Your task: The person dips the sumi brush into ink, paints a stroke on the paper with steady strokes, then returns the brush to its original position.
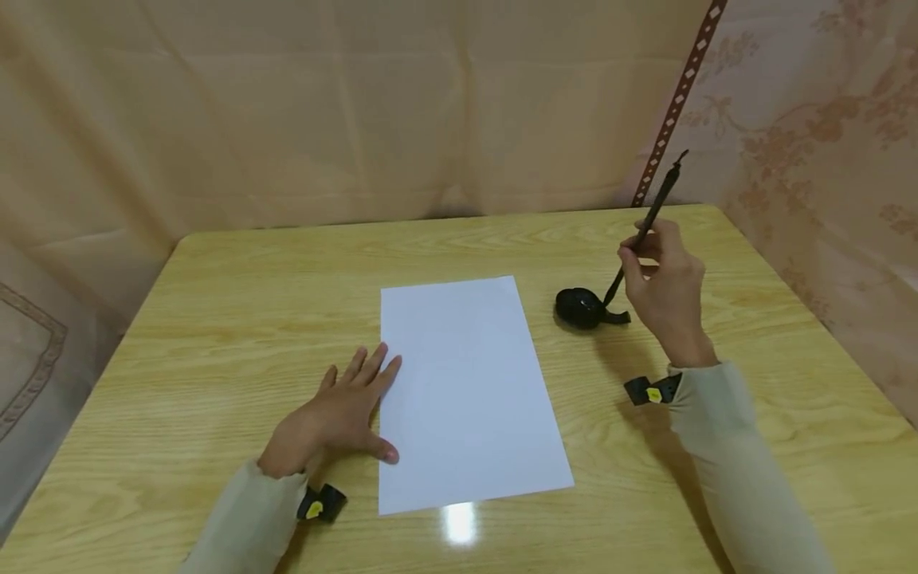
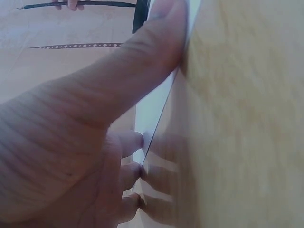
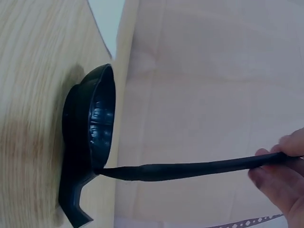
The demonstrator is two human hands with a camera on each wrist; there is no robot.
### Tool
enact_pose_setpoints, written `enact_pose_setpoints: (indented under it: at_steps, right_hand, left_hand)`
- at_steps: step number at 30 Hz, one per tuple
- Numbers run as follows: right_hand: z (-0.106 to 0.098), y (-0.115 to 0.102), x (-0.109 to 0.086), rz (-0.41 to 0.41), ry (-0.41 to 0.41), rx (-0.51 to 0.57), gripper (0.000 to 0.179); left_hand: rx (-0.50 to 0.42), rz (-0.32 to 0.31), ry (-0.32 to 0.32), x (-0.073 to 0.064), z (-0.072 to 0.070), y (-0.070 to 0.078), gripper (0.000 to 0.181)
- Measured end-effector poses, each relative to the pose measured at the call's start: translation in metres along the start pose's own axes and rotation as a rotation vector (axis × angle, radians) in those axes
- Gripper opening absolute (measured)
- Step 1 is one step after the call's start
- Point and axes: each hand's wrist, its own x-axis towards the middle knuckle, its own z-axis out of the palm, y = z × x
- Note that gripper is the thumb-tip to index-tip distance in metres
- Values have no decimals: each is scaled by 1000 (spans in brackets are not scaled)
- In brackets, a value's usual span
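A blank white sheet of paper (image 1: pixel 466 391) lies on the table. My left hand (image 1: pixel 340 414), fingers spread, rests along its left edge, with the thumb (image 2: pixel 128 61) pressing on the sheet in the left wrist view. To the right of the paper sits a small black ink dish (image 1: pixel 579 308) with a short spout-like handle. Above it my right hand (image 1: pixel 667 287) pinches a slim black writing brush (image 1: pixel 659 199), held tilted. In the right wrist view the brush tip touches the rim of the ink dish (image 3: pixel 73 123), beside the handle. How much ink is inside cannot be told.
A wood-grain table (image 1: pixel 237 319) carries everything. Behind it hangs a beige curtain (image 1: pixel 323 112), and a floral cloth (image 1: pixel 825 127) with a patterned band borders the right side. Dark wrist straps (image 1: pixel 321 504) are on both arms. Light glares off the table's front.
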Motion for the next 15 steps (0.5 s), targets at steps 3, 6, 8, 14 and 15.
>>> enact_pose_setpoints:
  at_steps: [3,6,8,14,15]
  right_hand:
    - [0,-1,-1,-12,16,14,29]
    - [1,-1,-2,-21,-20,32,29]
    - [1,0,-2,-22,-25,30,28]
    - [4,0,-2,-12,19,26,26]
    - [4,0,-2,-15,13,30,26]
  left_hand:
    - [-1,-7,-1,1,1,0,126]
    - [-5,-17,4,1,2,1,126]
    - [-7,-17,5,1,2,1,126]
    - [-3,-13,12,1,3,1,126]
    - [-2,-15,12,1,3,1,126]
